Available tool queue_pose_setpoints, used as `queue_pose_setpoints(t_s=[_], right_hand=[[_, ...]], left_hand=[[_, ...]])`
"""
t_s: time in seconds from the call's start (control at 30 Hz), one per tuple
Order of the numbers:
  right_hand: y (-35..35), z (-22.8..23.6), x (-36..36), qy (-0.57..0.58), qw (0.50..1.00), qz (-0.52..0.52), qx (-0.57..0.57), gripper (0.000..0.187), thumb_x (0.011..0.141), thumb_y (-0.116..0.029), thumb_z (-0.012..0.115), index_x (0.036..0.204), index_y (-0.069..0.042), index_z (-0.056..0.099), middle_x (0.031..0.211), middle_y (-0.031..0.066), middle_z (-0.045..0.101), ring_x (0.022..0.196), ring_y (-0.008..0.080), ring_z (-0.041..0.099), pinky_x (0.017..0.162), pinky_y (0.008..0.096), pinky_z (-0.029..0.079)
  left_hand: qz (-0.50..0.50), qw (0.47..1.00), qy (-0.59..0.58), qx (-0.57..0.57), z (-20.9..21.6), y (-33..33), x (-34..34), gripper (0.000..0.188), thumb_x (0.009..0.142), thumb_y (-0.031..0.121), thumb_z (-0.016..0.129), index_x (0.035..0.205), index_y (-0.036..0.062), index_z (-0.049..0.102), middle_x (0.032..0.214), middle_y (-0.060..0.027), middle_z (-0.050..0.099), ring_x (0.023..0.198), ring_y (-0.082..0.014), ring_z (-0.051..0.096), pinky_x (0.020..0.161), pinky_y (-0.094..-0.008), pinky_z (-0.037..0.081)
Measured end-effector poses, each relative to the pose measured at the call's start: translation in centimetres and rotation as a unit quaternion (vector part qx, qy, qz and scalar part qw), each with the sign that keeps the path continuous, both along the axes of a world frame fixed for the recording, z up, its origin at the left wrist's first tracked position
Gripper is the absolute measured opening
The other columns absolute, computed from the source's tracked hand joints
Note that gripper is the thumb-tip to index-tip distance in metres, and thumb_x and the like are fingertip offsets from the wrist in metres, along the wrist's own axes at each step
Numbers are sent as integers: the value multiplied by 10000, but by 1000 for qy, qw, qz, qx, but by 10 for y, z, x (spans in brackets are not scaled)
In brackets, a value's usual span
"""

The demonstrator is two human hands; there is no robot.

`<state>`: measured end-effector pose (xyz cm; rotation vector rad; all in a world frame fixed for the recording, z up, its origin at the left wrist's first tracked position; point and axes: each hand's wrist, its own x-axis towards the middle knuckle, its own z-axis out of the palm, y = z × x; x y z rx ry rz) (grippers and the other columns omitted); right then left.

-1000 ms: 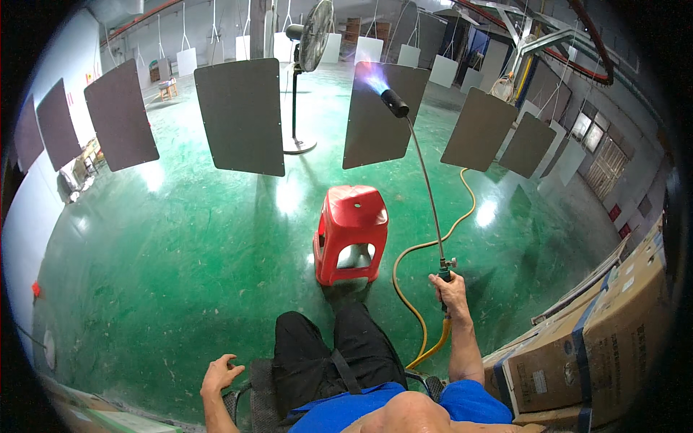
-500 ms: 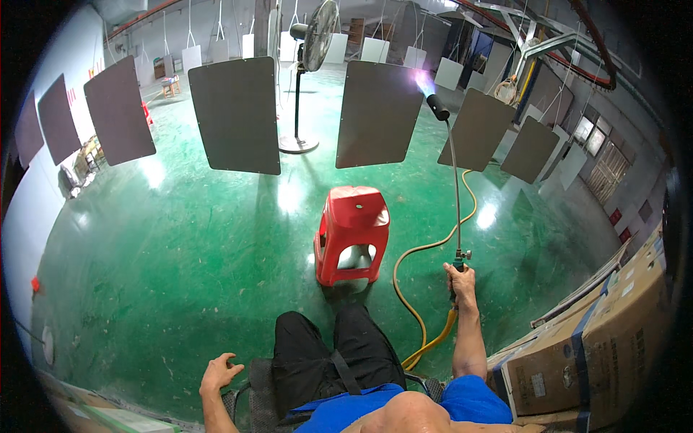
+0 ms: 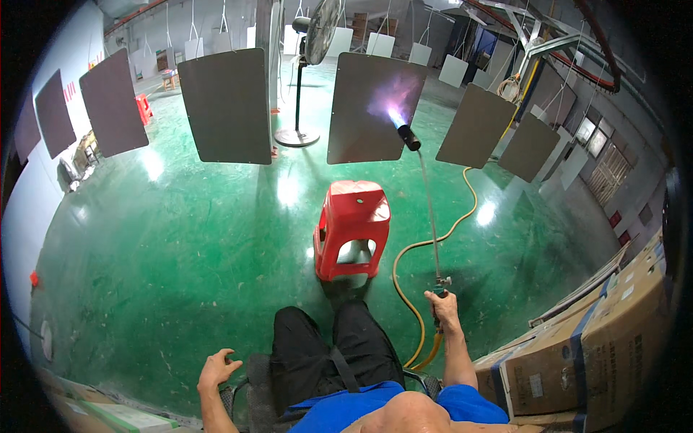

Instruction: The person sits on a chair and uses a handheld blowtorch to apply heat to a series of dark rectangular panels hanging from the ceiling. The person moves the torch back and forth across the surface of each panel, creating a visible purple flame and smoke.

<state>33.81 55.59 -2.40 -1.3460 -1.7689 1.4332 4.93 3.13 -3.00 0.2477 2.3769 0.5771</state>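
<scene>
My right hand is wrapped round the handle of a long gas torch, just under its valve knob. The torch's black nozzle points up and to the left. A blue and purple flame from it plays against a dark grey hanging panel. From the handle's lower end a yellow hose runs down and loops away over the floor. My left hand hangs beside the chair I sit on, fingers apart, with nothing in it.
A red plastic stool stands ahead of my knees on the green floor. More dark panels hang in a row on both sides. Behind them is a standing fan. Cardboard boxes are stacked close at my right.
My right hand has swung the torch left and slightly down. The flame has moved from the panel's upper right edge onto its face. The hanging panels have shifted slightly left; my left hand stays nearly still.
</scene>
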Motion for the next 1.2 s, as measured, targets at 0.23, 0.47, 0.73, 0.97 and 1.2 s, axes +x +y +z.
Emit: queue_pose_setpoints(t_s=[0.23, 0.47, 0.73, 0.97, 1.2], right_hand=[[-18, -23, -4, -66, 997, 35, -22, 274, 811, -215, 763, 694, -57, 573, 551, -6, 507, 443, 101, 460, 423, 293, 363], [-26, -26, -12, -53, 996, 47, -49, 265, 800, -191, 771, 709, -54, 564, 572, -3, 514, 462, 103, 466, 434, 291, 365], [-13, 8, -41, -2, 999, 33, 38, 235, 823, -184, 759, 725, -76, 574, 577, -33, 512, 455, 79, 459, 427, 270, 366], [-14, 32, -68, 36, 996, 69, 44, 238, 836, -195, 750, 734, -75, 571, 575, -27, 516, 461, 71, 473, 425, 257, 382], [-16, 27, -74, -19, 990, 116, 73, 257, 801, -250, 760, 782, -43, 610, 637, -32, 540, 566, 73, 472, 520, 271, 380]], left_hand=[[-19, 999, 34, 12, -9, -7, 0, 578, 804, 315, 758, 1284, 46, 585, 1032, -150, 702, 926, -278, 681, 820, -403, 529], [-22, 999, 28, 15, 0, -2, 2, 575, 812, 306, 747, 1295, 43, 578, 1008, -131, 704, 829, -229, 687, 747, -382, 542], [-17, 1000, 14, 2, 3, 0, 2, 590, 820, 320, 742, 1311, 45, 564, 1002, -124, 701, 828, -231, 685, 753, -381, 541], [-20, 1000, 21, 10, -5, -2, 2, 597, 805, 332, 754, 1298, 46, 576, 1041, -148, 703, 867, -235, 687, 769, -377, 543], [-16, 999, 21, 19, -1, -1, 2, 591, 797, 333, 757, 1288, 52, 588, 1054, -161, 702, 925, -264, 687, 804, -385, 543]])
